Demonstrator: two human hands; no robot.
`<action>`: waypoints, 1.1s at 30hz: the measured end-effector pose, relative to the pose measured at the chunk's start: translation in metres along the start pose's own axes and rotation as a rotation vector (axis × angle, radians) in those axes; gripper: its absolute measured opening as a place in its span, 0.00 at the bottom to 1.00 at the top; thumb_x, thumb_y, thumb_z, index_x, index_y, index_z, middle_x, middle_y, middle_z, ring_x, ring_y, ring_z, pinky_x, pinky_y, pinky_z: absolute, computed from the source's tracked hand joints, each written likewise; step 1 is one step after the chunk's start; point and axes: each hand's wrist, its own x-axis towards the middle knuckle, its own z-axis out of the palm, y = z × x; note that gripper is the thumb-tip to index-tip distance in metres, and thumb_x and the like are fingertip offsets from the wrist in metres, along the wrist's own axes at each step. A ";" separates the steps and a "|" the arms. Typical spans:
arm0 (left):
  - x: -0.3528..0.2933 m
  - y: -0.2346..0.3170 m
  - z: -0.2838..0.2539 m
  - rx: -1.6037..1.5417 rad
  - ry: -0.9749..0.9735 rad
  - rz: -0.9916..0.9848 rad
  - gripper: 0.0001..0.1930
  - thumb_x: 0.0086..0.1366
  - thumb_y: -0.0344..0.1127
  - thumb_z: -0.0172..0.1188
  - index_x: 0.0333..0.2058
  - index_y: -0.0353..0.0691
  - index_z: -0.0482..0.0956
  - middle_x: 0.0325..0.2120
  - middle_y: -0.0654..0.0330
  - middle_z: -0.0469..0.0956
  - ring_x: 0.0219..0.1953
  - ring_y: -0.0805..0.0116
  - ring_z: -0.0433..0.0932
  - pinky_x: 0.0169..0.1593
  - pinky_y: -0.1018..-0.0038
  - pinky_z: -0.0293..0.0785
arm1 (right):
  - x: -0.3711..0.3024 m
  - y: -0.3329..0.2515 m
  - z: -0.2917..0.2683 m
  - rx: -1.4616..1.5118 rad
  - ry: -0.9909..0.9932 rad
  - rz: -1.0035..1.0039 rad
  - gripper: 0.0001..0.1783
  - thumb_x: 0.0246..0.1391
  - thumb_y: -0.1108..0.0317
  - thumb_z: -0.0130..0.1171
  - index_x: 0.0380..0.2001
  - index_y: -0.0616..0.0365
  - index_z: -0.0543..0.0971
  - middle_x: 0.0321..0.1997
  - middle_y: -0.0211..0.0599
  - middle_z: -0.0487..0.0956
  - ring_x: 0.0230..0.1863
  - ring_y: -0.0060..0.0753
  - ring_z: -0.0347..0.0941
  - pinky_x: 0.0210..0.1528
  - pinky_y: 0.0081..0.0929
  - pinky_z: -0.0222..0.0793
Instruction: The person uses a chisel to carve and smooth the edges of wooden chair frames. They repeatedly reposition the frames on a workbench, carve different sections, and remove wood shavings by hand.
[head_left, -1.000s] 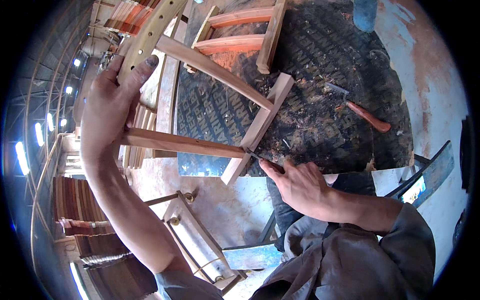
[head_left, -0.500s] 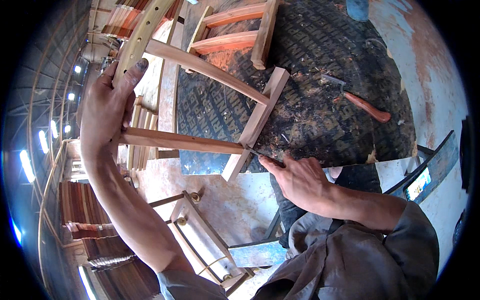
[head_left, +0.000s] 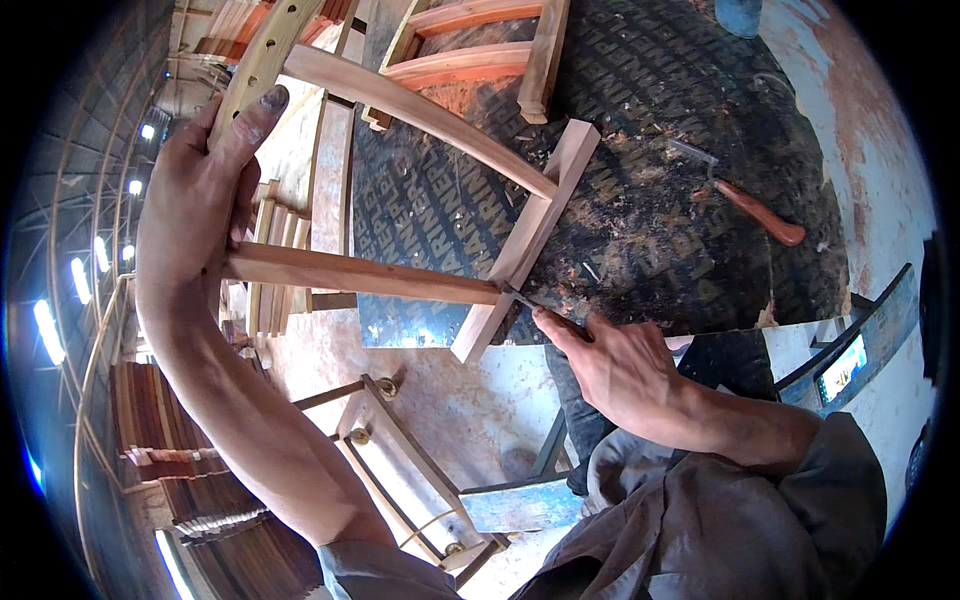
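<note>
An open light-brown wooden frame is steadied at one end, and a thin dark metal tool is held at its lower joint.

The frame is positioned across the left part of a black printed panel, its straight square-edged crosspiece projecting past the near edge; two slim rails are met by it. A pale curved wooden board with round holes is clasped by the left hand, thumb across its face. The tool is pinched by the right hand, forefinger extended along it. A hooked metal blade with a reddish-brown wooden handle is seen farther right, untouched.
</note>
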 end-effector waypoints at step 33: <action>-0.027 0.030 -0.031 0.271 -0.159 0.252 0.31 0.69 0.62 0.57 0.40 0.33 0.88 0.35 0.41 0.86 0.44 0.46 0.86 0.51 0.57 0.80 | -0.013 -0.020 0.020 -0.055 0.026 -0.028 0.31 0.61 0.76 0.57 0.68 0.53 0.74 0.31 0.57 0.79 0.33 0.63 0.79 0.37 0.54 0.75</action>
